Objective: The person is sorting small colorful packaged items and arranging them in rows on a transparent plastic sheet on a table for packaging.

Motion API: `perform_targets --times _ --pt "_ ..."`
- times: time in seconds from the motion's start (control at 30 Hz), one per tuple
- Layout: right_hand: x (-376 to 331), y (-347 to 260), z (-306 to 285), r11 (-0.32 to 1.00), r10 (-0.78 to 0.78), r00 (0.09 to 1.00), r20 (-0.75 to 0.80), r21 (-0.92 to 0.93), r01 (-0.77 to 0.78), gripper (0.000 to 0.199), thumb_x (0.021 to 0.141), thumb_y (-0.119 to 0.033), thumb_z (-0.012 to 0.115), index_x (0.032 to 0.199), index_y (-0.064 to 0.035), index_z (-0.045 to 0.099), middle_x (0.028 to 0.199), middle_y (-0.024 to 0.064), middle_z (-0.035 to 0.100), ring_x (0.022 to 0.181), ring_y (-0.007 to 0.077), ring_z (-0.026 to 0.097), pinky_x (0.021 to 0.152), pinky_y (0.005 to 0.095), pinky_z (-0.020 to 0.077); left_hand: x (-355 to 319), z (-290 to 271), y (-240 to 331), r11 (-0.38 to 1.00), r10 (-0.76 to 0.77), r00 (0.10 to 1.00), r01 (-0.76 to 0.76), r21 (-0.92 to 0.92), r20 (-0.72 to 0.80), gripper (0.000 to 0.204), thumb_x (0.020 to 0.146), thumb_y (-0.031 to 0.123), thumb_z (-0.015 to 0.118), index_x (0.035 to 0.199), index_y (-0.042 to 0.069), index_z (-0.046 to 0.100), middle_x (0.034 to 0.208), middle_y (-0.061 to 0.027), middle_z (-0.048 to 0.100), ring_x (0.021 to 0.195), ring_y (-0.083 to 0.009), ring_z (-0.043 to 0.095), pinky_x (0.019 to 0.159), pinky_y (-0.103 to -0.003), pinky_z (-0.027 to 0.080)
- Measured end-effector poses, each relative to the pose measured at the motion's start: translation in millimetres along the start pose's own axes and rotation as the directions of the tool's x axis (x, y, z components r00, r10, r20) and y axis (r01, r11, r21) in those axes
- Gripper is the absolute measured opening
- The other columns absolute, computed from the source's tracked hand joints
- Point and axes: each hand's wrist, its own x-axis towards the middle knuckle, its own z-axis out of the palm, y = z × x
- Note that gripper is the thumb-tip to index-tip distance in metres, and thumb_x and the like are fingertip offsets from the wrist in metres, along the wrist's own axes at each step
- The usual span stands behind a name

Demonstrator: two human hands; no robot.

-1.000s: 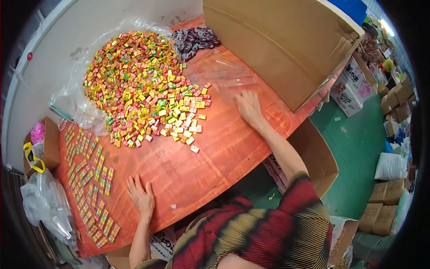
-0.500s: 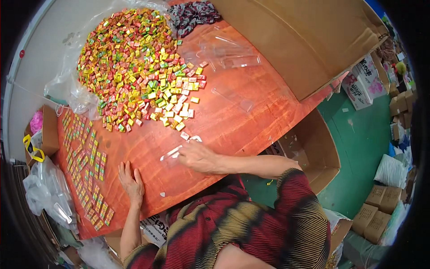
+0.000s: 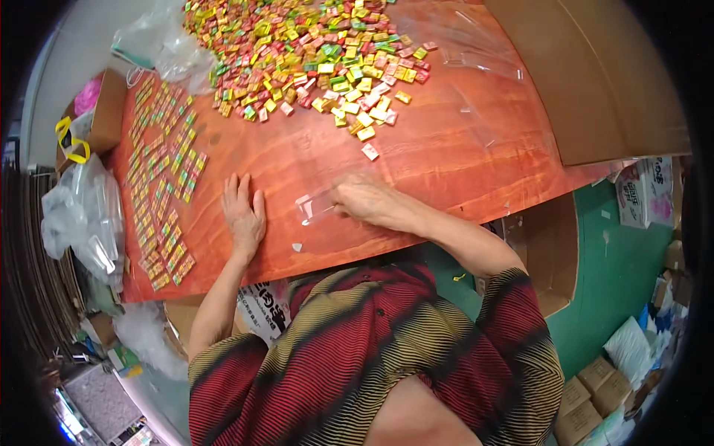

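We count two hands on the orange table (image 3: 461, 163): our left hand (image 3: 242, 215) at about eight o'clock, our right hand (image 3: 368, 199) near the centre. Under the right one lies one clear plastic bag (image 3: 316, 207). One big heap of small coloured wrapped pieces (image 3: 312, 44) fills twelve o'clock, too many to count, and laid-out rows of the same pieces (image 3: 160, 178) run down at nine o'clock, also beyond counting. One large flat cardboard sheet (image 3: 595, 74) sits at two o'clock.
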Motion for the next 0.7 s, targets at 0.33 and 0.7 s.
perform_targets --times 0.33,0.7 --pt "22.3 -7.0 35.4 0.995 -0.094 0.969 -0.230 0.015 0.100 0.016 0.069 -0.017 0.055 0.061 -0.0037 0.056 0.066 0.0171 0.058 0.063 0.0332 0.057 0.056 0.0442 0.0454 3.2 -2.5 6.7 0.998 -0.037 0.997 0.034 0.049 0.060 0.038 0.087 0.020 0.047 0.121 0.003 0.045 0.129 -0.0210 0.038 0.123 -0.0367 0.031 0.102 -0.044 0.023" --pt "-58.7 35.9 -59.6 0.666 0.143 0.515 -0.845 -0.303 -0.681 0.025 0.071 -0.015 0.061 0.093 -0.0044 0.056 0.090 0.0128 0.053 0.085 0.0296 0.051 0.068 0.0423 0.0405 -3.9 1.1 -16.0 0.907 -0.153 0.988 0.146 -0.394 0.014 0.034 0.090 0.016 0.040 0.119 -0.002 0.046 0.124 -0.0209 0.044 0.120 -0.0373 0.036 0.101 -0.044 0.026"
